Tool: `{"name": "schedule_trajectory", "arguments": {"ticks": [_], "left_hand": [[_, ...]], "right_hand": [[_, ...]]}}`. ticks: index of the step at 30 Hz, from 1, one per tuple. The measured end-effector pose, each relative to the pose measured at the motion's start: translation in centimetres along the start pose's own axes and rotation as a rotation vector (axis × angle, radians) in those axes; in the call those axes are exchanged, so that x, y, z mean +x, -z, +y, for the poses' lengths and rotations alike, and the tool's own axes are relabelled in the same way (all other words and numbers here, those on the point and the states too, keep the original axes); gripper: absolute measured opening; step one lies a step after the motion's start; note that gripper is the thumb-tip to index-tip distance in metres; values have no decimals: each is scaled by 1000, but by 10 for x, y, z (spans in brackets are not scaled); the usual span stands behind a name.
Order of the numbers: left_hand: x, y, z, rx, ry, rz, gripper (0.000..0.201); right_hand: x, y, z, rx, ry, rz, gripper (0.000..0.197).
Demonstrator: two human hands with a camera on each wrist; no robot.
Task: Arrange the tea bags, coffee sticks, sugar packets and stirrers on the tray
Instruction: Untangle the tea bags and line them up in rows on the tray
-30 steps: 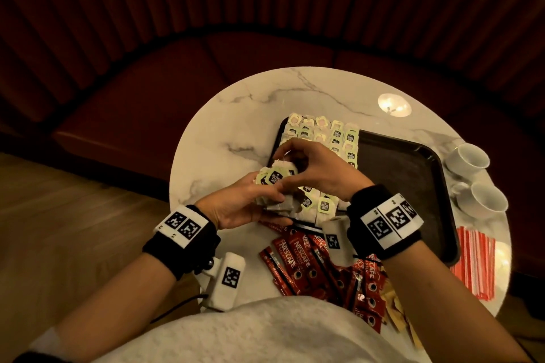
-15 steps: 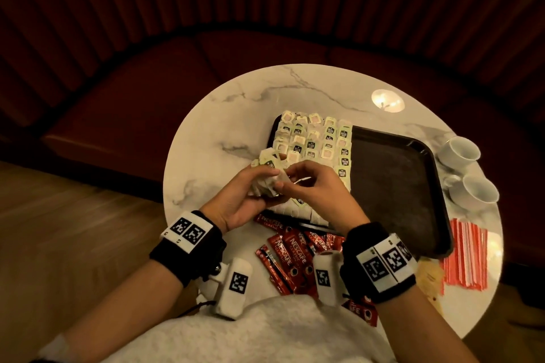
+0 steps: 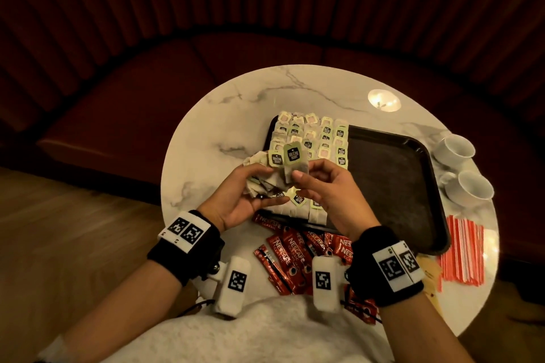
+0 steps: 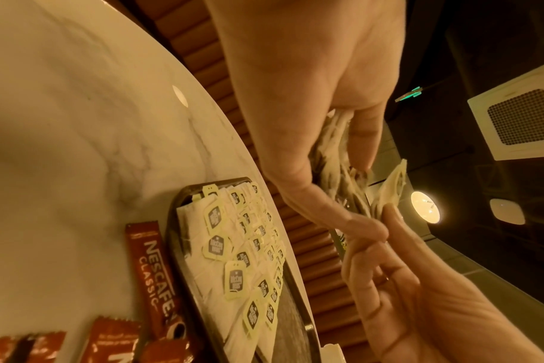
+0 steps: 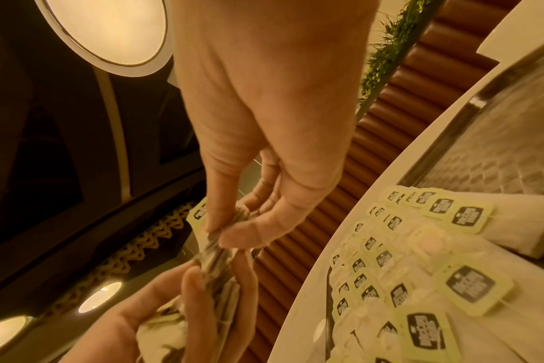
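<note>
My left hand (image 3: 259, 188) grips a crumpled bunch of tea bags (image 3: 261, 178) above the table's near left, also seen as the bunch (image 5: 216, 280) from the right wrist. My right hand (image 3: 300, 175) pinches one tea bag (image 3: 295, 169) at the bunch's right edge, its green tag (image 3: 292, 154) standing upright. Behind the hands lies the black tray (image 3: 398, 186), with rows of tea bags (image 3: 312, 134) filling its left part. Red coffee sticks (image 3: 290, 253) lie loose on the table near me. Striped stirrers (image 3: 463, 250) sit right of the tray, beside brown sugar packets (image 3: 427, 270).
Two white cups (image 3: 455, 150) stand at the round marble table's (image 3: 224, 115) right edge, beyond the tray. A lamp's reflection (image 3: 383, 100) glows on the far tabletop. A dark red curved bench (image 3: 147, 97) wraps around the table's far side.
Both hands have drawn back from the tray toward me and risen. My right hand has pulled one tea bag partly out of the bunch, and its tag now stands up.
</note>
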State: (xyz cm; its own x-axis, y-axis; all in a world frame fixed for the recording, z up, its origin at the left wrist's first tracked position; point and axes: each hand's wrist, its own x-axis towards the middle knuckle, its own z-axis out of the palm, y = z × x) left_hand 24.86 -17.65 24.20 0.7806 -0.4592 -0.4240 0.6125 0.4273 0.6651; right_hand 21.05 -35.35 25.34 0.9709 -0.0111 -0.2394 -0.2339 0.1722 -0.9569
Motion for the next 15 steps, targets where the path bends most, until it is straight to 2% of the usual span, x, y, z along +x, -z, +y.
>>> {"name": "schedule_trajectory", "arguments": {"ticks": [8,10,13,15], "left_hand": [[-2,-4,-3,-28,-5,-57,46],[0,-6,-4,-13,-3,-56,43],[1,-9,-5,56,-29,-52,29],[2,-11,-4,52,-43,-36,34]], "right_hand": [[-1,3,1,-104,-10,-13,19],[-1,3,0,-149,-12,-17,18],[-1,4,1,-180,-7,-22,17],[0,6,1,-141,6,0,16]]}}
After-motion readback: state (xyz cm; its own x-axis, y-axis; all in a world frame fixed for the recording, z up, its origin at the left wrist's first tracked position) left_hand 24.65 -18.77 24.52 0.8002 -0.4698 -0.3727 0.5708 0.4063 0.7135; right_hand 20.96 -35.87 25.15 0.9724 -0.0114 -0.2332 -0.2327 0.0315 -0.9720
